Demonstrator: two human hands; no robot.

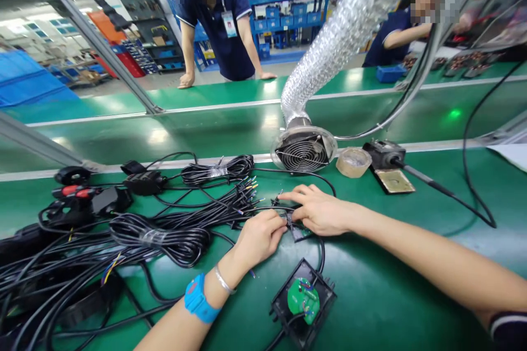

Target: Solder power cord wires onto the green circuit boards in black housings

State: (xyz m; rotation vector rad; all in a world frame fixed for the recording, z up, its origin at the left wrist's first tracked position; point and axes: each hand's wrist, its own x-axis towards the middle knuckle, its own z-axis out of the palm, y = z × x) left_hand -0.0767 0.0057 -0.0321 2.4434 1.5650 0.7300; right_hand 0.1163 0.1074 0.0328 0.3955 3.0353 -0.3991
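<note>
Green workbench (pixel 382 307): extended across the view, loaded with cable on its left half.

Persons, two: one in a dark polo (pixel 230 52), both hands rested on the farther green surface; a second (pixel 387 46) seen at upper right.

Silver duct (pixel 325 49): ribbed, flexible, joined below to a round fan hood (pixel 304 152).

Black cables, many: heaped at left, with one banded coil (pixel 160 238) in front and another (pixel 218 170) behind; stripped, coloured ends pointed toward the hands.

Left hand (pixel 257 238): fingers drawn together and bent, tips brought to the left edge of a dark piece; whether it is pinched cannot be told.

Right hand (pixel 321 211): index finger stretched leftward, thumb set apart below it, near the same piece; whether anything is gripped cannot be told.

Black box (pixel 285 322): open-topped, placed before the hands, fitted with a round green circuit board (pixel 302 296); cable led out at both ends.

Soldering iron (pixel 428 180): seated in a dark stand (pixel 385 152) at right.

Tape roll (pixel 349 169): laid flat between fan hood and stand.

Dark piece (pixel 298 232): flat, located on the bench between the hands, partly covered by fingers.

Blue wristband (pixel 200 299) and silver bangle (pixel 224 281): worn on the left wrist.
</note>
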